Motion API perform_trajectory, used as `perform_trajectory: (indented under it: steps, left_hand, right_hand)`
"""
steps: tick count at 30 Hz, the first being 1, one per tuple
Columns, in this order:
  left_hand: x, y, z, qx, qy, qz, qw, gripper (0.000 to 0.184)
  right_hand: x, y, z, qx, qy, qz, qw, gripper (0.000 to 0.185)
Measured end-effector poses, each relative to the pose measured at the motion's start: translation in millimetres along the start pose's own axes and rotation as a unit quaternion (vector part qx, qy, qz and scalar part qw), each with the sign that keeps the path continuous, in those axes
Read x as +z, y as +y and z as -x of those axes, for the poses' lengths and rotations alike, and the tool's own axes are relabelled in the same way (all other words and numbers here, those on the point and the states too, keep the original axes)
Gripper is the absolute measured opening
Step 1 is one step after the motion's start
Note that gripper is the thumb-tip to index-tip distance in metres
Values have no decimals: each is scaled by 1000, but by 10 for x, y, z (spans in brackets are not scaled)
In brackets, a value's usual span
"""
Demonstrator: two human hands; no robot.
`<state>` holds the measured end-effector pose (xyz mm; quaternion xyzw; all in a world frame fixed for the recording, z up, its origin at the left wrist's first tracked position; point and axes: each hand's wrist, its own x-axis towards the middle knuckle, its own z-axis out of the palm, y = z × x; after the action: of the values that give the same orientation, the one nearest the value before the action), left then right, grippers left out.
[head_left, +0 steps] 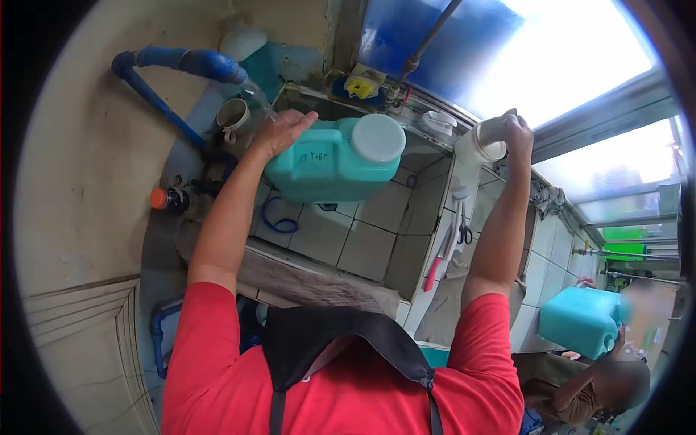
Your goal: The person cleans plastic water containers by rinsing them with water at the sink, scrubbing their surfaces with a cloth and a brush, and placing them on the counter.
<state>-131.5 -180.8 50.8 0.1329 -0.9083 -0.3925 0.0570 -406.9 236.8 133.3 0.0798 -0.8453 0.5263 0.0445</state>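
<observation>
A turquoise plastic jug with a white screw cap and handwritten marking lies over the tiled sink. My left hand rests on the jug's left end, fingers stretched out along its top edge. Water from a blue pipe runs down beside that hand. At the sink's far right, my right hand is closed on a grey item at the mouth of a white tub. What the grey item is, I cannot make out.
A mug and an orange-capped bottle stand left. On the right ledge lie a brush, scissors and a pink-handled tool. Lower right, another person is beside a second turquoise jug.
</observation>
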Motion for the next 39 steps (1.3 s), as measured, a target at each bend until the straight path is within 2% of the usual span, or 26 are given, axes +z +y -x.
perform_trajectory:
  steps: [1, 3, 5, 6, 7, 8, 10, 11, 13, 14, 15, 17, 18, 20, 21, 23, 25, 27, 28, 29, 31, 32, 33, 35, 37, 39]
  left_hand:
    - [22, 13, 15, -16, 6, -3, 1000, 62]
    - [43, 40, 45, -30, 15, -3, 999, 63]
    - [44, 41, 63, -57, 6, -40, 998, 66]
    - [52, 27, 74, -55, 10, -39, 998, 66]
    - [62, 6, 74, -52, 15, -50, 997, 63]
    - [71, -10, 76, -50, 20, -62, 997, 61]
    - [83, -47, 80, -34, 17, -71, 997, 61]
    - [89, -62, 98, -23, 8, -81, 996, 60]
    - [72, -50, 181, 3, 13, -93, 996, 59]
    - [80, -33, 228, 29, 16, -106, 994, 57]
    - [82, 1, 244, 33, 15, -106, 994, 57]
    - [107, 48, 292, 14, 63, -125, 990, 55]
    - [118, 52, 320, 15, 64, -123, 990, 55]
    - [130, 32, 282, 26, 77, -132, 988, 54]
    - [158, -11, 262, 29, 78, -129, 988, 54]
    - [196, -118, 256, 103, 89, -125, 983, 52]
    - [227, -136, 278, 112, 107, -117, 981, 51]
    - [248, -120, 309, 124, 123, -109, 979, 51]
    - [241, -100, 305, 119, 124, -129, 977, 52]
    - [235, -74, 287, 115, 127, -148, 974, 54]
    - [186, -34, 300, 115, 111, -140, 977, 54]
    - [172, -24, 315, 113, 94, -135, 980, 53]
    - [190, -16, 331, 118, 93, -136, 979, 53]
    - [210, 13, 342, 120, 117, -158, 973, 51]
    - [220, 37, 331, 130, 132, -169, 968, 50]
    - [232, -7, 311, 139, 124, -176, 967, 49]
  right_hand:
    - [88, -112, 190, -2, -2, 3, 1000, 31]
    - [280, -317, 513, -43, -32, -157, 986, 29]
    - [649, -135, 775, -184, -73, -54, 979, 28]
    - [896, -299, 1103, -143, -50, -91, 984, 25]
    - [1189, -150, 1260, -272, -19, 12, 962, 25]
    - [1406, -128, 1495, -280, -95, 13, 955, 31]
    - [1797, -234, 2002, -454, 20, 220, 863, 39]
    - [1876, -336, 2087, -454, 22, 222, 863, 39]
    - [1936, -531, 2158, -234, -102, 49, 966, 43]
    - [1996, -478, 2007, -244, -89, 95, 961, 53]
    - [2067, -428, 1917, -244, -85, 97, 961, 53]
    - [2153, -446, 1851, -265, 45, 304, 914, 61]
    - [2165, -403, 1937, -267, 45, 306, 913, 61]
    - [2126, -441, 2151, -395, -141, 310, 853, 60]
    - [2086, -440, 2109, -396, -139, 314, 852, 60]
    - [1969, -360, 1945, -379, -161, 238, 880, 51]
    - [2014, -358, 1737, -348, -119, 280, 887, 46]
    - [2010, -445, 1672, -114, -51, 404, 906, 43]
    - [2029, -383, 1742, -261, -10, 371, 891, 43]
    - [2037, -329, 1715, -258, -5, 372, 892, 43]
    - [2051, -220, 1659, -445, -163, 287, 832, 42]
    - [1942, -374, 1506, -410, -198, 295, 840, 40]
    - [1825, -519, 1395, -291, -231, 442, 816, 32]
    - [1725, -726, 1422, -117, -228, 398, 881, 25]
    - [2052, -318, 1470, -335, -206, 331, 857, 31]
    - [2077, -404, 1645, -486, -302, 261, 778, 32]
